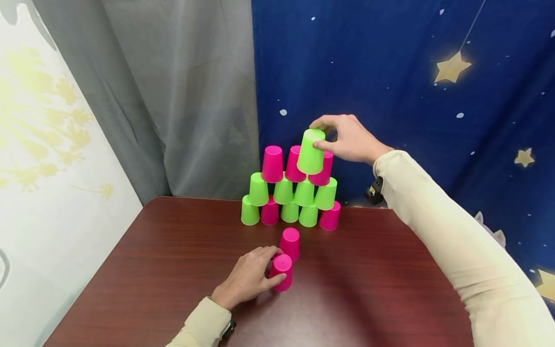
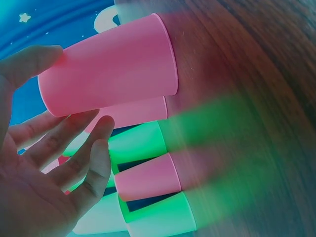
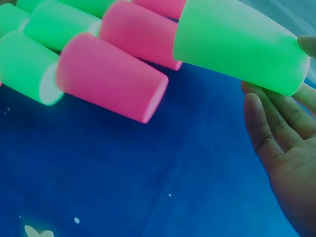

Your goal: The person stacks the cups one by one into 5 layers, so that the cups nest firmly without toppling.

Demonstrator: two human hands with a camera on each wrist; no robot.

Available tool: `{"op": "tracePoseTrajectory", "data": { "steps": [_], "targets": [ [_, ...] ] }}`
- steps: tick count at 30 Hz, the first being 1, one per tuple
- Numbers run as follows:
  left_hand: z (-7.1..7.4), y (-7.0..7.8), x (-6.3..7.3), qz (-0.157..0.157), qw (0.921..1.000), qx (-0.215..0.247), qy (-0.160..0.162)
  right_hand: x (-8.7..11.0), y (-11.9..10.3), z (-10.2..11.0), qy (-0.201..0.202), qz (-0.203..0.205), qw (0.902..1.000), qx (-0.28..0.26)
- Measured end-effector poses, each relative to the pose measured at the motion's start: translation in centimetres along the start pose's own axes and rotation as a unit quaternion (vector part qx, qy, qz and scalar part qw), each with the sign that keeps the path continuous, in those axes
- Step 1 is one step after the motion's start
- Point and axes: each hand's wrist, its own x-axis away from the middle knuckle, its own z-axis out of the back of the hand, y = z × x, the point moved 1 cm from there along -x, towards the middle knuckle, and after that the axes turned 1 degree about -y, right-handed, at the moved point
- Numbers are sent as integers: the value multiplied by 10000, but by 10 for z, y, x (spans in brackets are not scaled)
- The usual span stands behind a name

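An upside-down green cup [image 1: 311,153] is pinched near its base by my right hand [image 1: 353,139]. It appears over the middle and right cups of a row of three pink cups [image 1: 272,165]; whether it touches them I cannot tell. That row tops a stacked wall of inverted cups, above several green cups [image 1: 258,189] and a mixed green and pink bottom row [image 1: 250,212]. My left hand [image 1: 248,275] holds a pink cup [image 1: 282,273] between thumb and fingers, low at the table. Just behind it stands another pink cup [image 1: 290,244], partly covered.
The brown wooden table [image 1: 182,270] carries the cup wall near its back edge. A grey curtain [image 1: 204,96] and a blue star-patterned curtain [image 1: 390,58] hang close behind. At the left is a white panel [image 1: 47,159] with yellow print.
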Motion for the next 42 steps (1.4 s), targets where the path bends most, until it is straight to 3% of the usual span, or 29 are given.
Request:
{"op": "tracePoseTrajectory", "data": {
  "steps": [5, 13, 21, 42],
  "targets": [
    [1, 0, -1, -60, 10000, 0, -2, -12, 3, 8, 179, -259, 9995, -7],
    [-1, -1, -1, -86, 10000, -29, -29, -30, 6, 3, 303, -669, 9972, -130],
    [-1, 1, -2, -158, 9999, 14, -31, -34, 11, 3, 324, -1096, 9932, -240],
    [4, 0, -4, -110, 9998, -72, -123, -32, 21, -1, 400, -1274, 9907, -256]
  ]
}}
